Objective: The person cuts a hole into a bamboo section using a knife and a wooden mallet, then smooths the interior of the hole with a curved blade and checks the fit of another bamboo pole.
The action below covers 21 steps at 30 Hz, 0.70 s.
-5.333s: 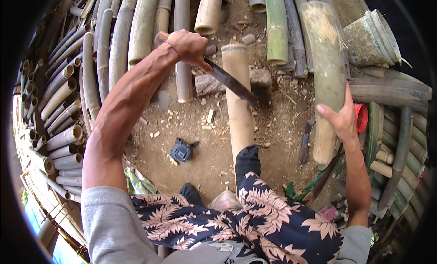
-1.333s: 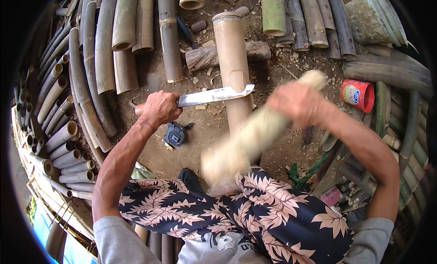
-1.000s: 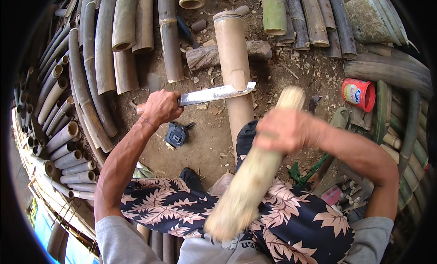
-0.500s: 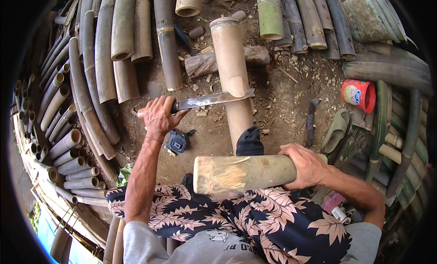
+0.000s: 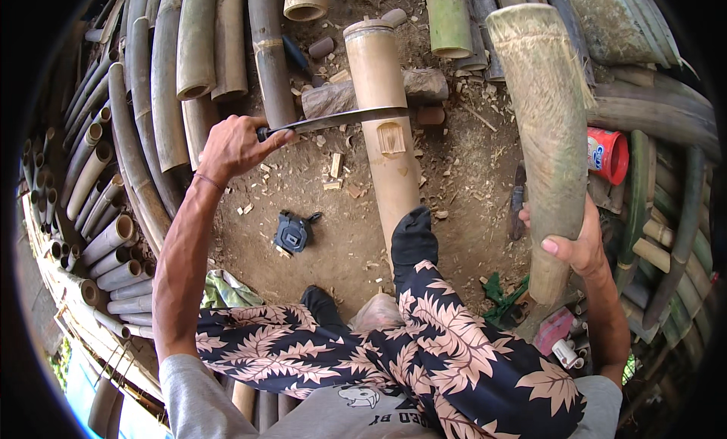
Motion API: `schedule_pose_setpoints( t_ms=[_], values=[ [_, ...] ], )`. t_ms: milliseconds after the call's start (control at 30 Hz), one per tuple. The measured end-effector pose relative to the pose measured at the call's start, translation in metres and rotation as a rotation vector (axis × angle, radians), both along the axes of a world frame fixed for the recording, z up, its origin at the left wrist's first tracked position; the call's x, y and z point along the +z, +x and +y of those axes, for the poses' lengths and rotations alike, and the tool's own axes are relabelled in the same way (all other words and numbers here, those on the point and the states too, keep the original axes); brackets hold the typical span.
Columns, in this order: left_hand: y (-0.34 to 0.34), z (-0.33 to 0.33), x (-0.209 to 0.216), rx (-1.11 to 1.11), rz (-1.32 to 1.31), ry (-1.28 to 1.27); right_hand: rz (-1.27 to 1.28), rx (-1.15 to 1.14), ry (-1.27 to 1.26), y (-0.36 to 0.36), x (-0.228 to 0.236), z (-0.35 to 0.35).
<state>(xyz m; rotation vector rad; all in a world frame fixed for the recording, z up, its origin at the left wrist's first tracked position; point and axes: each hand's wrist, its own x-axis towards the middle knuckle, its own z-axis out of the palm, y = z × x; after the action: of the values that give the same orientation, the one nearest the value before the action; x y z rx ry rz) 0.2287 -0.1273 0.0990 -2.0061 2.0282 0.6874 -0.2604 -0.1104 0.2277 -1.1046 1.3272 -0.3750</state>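
Observation:
My left hand point(image 5: 237, 146) is wrapped round the dark handle of a machete point(image 5: 333, 119). Its long blade reaches right and lies across a pale bamboo tube point(image 5: 391, 185), just above a squarish notch cut in the tube's wall. The tube's far part rests on a short log point(image 5: 331, 99), and my foot in a dark sock point(image 5: 414, 238) presses on its near part. In my right hand point(image 5: 577, 246) is a thick wooden mallet point(image 5: 547, 128), gripped near its narrow lower end and raised upright, its broad head up to the right of the tube.
Bamboo poles point(image 5: 168, 83) lie along the far and left sides. A dark tape measure point(image 5: 294, 232) sits on the dirt, with wood chips point(image 5: 335, 165) scattered about. At right are a red tub point(image 5: 608, 156), a knife point(image 5: 518, 200) and green bamboo lengths point(image 5: 632, 204).
The mallet has swung up from lying level over my lap to upright at right. The machete blade has shifted up the tube, and the notch now shows as an open recess.

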Motion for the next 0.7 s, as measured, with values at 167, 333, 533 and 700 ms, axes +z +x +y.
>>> schedule_pose_setpoints(
  t_ms=[167, 333, 533, 700],
  values=[
    [0.000, -0.006, -0.001, -0.025, -0.019, 0.030, -0.010, 0.012, -0.047, 0.015, 0.011, -0.013],
    [0.001, 0.000, -0.001, -0.032, -0.058, 0.028, -0.024, 0.064, -0.045, 0.030, 0.013, -0.025],
    [0.003, 0.001, -0.002, -0.014, -0.010, 0.009, -0.043, 0.068, -0.115, 0.042, 0.003, -0.028],
    [-0.001, 0.003, -0.003, -0.013, -0.048, 0.018, -0.046, 0.083, -0.147, 0.053, -0.002, -0.031]
  ],
)
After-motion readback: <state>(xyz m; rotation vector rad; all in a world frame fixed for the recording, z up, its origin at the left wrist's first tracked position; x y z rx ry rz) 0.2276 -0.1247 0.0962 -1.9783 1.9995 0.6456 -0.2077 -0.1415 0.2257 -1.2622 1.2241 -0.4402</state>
